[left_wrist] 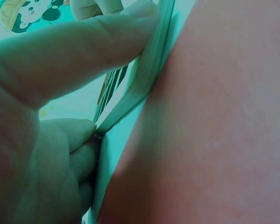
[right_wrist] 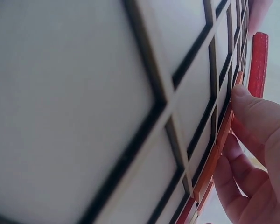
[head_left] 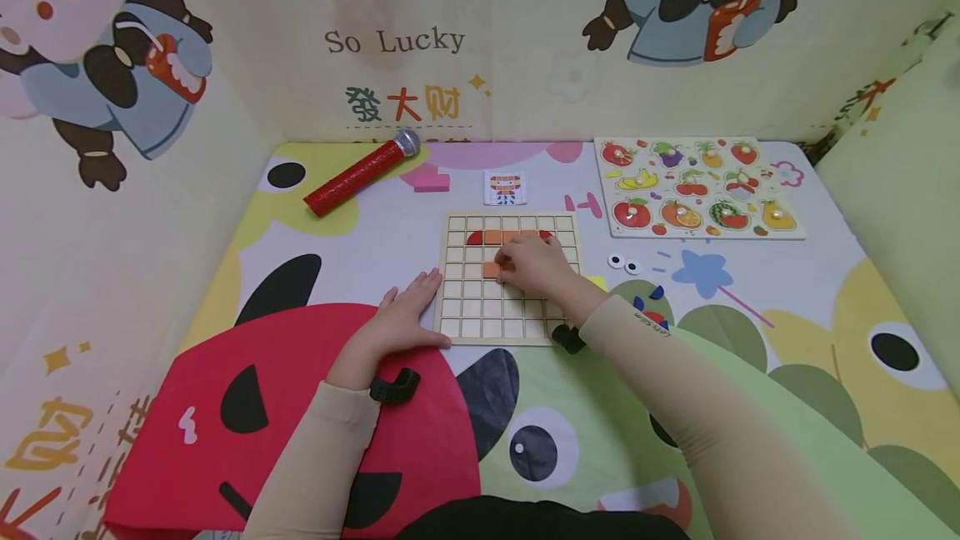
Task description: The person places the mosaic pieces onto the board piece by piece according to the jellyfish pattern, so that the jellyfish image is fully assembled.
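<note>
A wooden grid board [head_left: 459, 307] lies in front of me. Near its top, a row holds orange tiles [head_left: 492, 237] with a red rounded piece [head_left: 474, 237] at the left end and another at the right. My right hand [head_left: 536, 265] is over the board, thumb and fingers curled at an orange square tile [head_left: 491, 270] lower down; in the right wrist view its thumb [right_wrist: 261, 116] touches orange, and the fingers partly hide the contact. My left hand [head_left: 401, 315] rests at the board's left edge, fingers extended, thumb by the lower corner; the left wrist view shows the board's edge [left_wrist: 142, 79] close up.
Behind the board lies a small picture card [head_left: 505, 188]. A red microphone [head_left: 356, 179] is at back left, a fruit puzzle board [head_left: 701, 227] at back right. Googly eyes [head_left: 624, 263], blue pieces [head_left: 657, 292] and a yellow piece [head_left: 597, 282] lie right of the grid.
</note>
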`<state>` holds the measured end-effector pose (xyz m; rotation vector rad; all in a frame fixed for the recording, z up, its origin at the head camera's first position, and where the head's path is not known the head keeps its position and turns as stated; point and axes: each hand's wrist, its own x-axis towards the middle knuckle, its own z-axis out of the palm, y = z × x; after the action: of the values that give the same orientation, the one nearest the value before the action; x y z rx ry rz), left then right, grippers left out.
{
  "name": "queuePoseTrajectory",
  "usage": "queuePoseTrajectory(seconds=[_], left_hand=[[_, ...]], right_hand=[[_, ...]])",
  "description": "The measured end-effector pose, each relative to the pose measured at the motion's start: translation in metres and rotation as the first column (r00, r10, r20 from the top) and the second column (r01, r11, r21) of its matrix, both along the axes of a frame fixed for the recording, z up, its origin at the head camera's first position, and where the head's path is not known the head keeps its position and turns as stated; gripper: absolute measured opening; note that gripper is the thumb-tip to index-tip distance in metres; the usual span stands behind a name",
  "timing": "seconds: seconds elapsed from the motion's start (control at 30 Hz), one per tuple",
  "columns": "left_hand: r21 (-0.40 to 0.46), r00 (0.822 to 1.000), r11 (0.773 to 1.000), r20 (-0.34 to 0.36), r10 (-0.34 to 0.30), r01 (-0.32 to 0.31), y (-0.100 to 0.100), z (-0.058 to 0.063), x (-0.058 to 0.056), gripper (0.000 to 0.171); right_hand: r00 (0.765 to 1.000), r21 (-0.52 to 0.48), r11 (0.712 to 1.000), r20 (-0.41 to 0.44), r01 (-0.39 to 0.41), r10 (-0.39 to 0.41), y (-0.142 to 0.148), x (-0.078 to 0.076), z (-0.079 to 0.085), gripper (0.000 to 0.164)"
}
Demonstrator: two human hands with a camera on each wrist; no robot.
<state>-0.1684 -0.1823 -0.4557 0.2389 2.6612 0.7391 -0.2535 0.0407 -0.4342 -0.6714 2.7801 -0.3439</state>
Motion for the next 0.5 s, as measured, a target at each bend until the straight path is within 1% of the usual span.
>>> queuePoseTrajectory(seconds=[0.3,0.43,0.5], left_hand=[[-0.007,1.000,1.000,0.007,-0.001,0.001,0.000,0.002,0.001,0.111],[-0.009,1.000,1.000,0.008,-0.001,0.001,0.001,0.002,0.001,0.111],[-0.006,1.000,1.000,0.008,0.002,-0.002,0.001,0.001,0.001,0.111]], right_hand=[[0.997,-0.099,0.995,0.068,0.035,-0.028,0.005,-0.004,-0.003,0.031],[0.992,-0.160,0.986,0.120,0.047,-0.028,0.008,-0.003,0.004,0.032],[0.985,-0.219,0.974,0.167,0.066,-0.029,0.014,-0.002,0.011,0.034]])
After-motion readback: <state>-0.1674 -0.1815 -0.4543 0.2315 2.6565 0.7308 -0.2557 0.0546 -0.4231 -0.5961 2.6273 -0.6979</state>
